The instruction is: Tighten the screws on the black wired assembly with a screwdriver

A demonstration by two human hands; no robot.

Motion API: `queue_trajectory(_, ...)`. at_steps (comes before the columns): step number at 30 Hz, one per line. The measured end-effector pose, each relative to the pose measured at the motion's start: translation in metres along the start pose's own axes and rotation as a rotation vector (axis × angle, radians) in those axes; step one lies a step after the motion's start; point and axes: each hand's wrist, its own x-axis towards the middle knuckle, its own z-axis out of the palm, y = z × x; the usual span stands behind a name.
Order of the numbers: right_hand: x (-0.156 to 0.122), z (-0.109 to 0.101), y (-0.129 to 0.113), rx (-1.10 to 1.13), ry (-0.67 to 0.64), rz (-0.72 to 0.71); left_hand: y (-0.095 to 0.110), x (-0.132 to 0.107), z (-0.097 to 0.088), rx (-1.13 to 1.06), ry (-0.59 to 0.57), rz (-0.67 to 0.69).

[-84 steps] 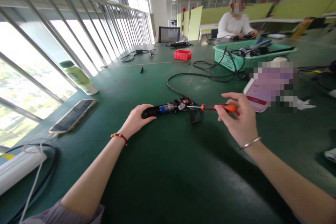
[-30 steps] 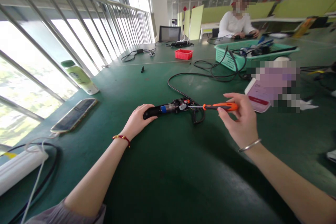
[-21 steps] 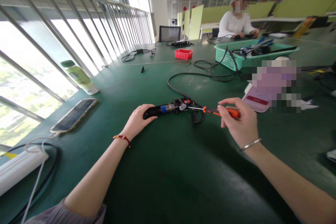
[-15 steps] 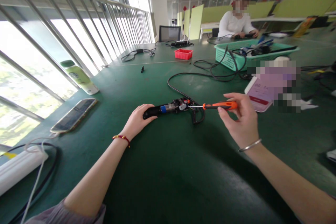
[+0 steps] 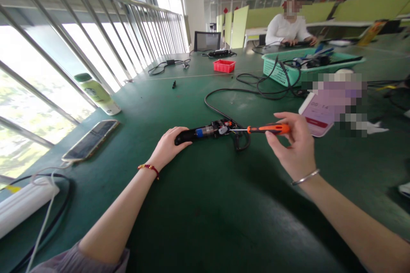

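A black handheld device [image 5: 205, 132] with exposed inner parts and a blue-banded section lies on the green table [image 5: 198, 204], a black cable running from it. My left hand [image 5: 166, 147] is closed on its black handle end and presses it to the table. My right hand [image 5: 293, 145] pinches the orange handle of a small screwdriver [image 5: 267, 128]. The thin shaft points left, its tip at the device's open end.
A phone [image 5: 89, 140] and a green-capped bottle [image 5: 96, 94] lie at the left by the railing. A white power strip [image 5: 22, 204] sits at the near left. A second phone [image 5: 315, 113], a green basket [image 5: 288, 68], a red tray [image 5: 224, 66] and cables lie beyond. Another person sits at the far end.
The screwdriver handle dipped and turned in my right fingers, then came back level. My left hand and the device have stayed put.
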Motion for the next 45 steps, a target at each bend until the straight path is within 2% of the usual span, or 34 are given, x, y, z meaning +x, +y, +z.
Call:
queue_trajectory(4,0.0002,-0.0005,-0.0019,-0.031,-0.008,0.017,0.0009,0.0003,0.0002,-0.002,0.0,-0.004)
queue_trajectory(9,-0.0017,-0.0023,-0.0054,-0.045,-0.147,0.171,0.0013,0.0,0.0,-0.001,0.002,-0.003)
queue_trajectory(17,-0.0007,0.0005,0.0002,0.04,0.0,0.012,0.0007,0.0001,0.0004,0.009,0.003,0.01)
queue_trajectory(24,-0.0027,-0.0019,-0.0053,-0.052,-0.161,0.158,0.0006,0.0,0.0003,0.011,0.0,0.007)
queue_trajectory(30,-0.0019,-0.0004,-0.0022,-0.008,-0.026,-0.04,0.001,-0.0001,-0.0003,0.009,-0.004,0.004)
queue_trajectory(34,-0.002,-0.0003,-0.0038,-0.002,-0.011,-0.01,0.0008,-0.0001,0.0002,0.008,-0.004,-0.001)
queue_trajectory(39,-0.0038,-0.0013,-0.0094,-0.08,-0.143,0.105,0.0011,0.0,0.0002,0.007,-0.007,-0.014)
queue_trajectory(45,-0.0015,0.0008,-0.0045,-0.004,-0.017,-0.057,0.0003,0.0004,-0.0004,0.008,-0.004,-0.002)
